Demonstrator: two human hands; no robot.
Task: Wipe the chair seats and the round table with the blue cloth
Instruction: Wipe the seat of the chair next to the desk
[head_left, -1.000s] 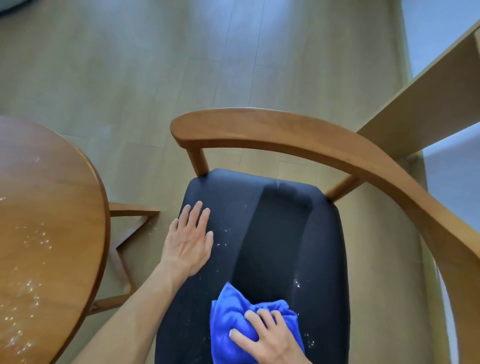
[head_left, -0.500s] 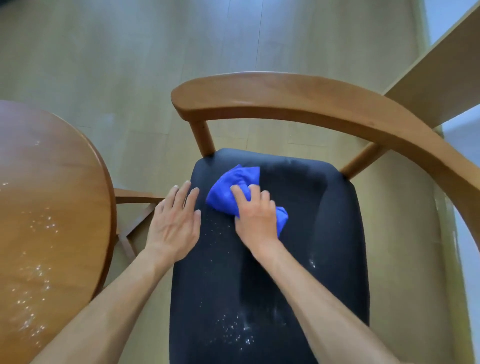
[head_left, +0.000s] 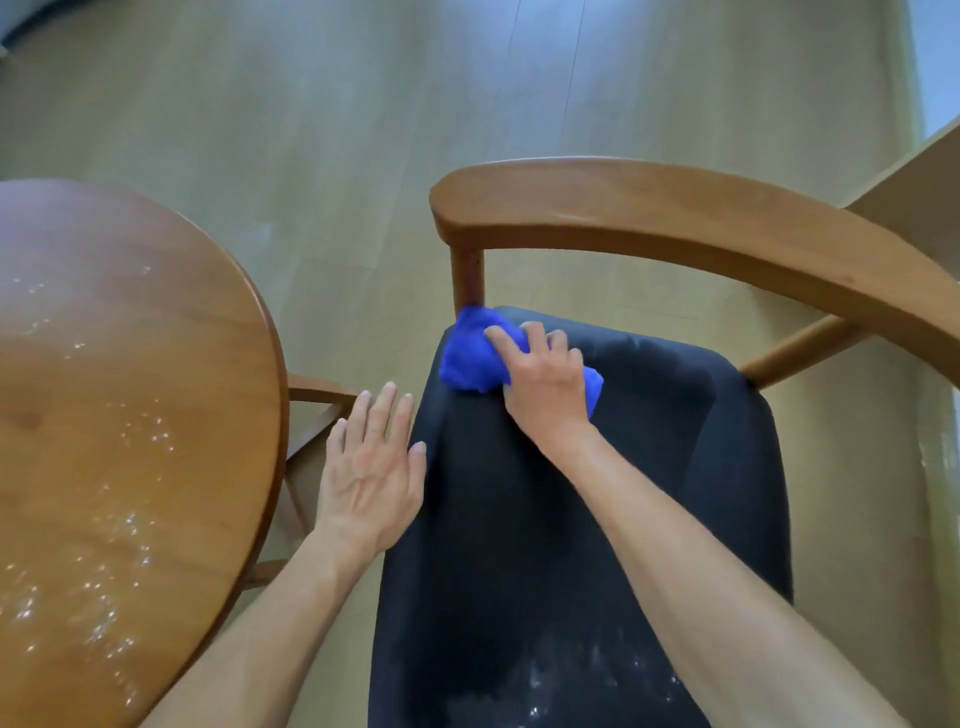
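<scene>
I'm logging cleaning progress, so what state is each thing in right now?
blue cloth: bunched up, pressed on the seat's far left corner by the post.
right hand: grips the cloth.
left hand: flat, fingers straight, at the seat's left edge.
chair seat: white specks remain near the front.
round table: top scattered with white specks, not yet wiped.
</scene>
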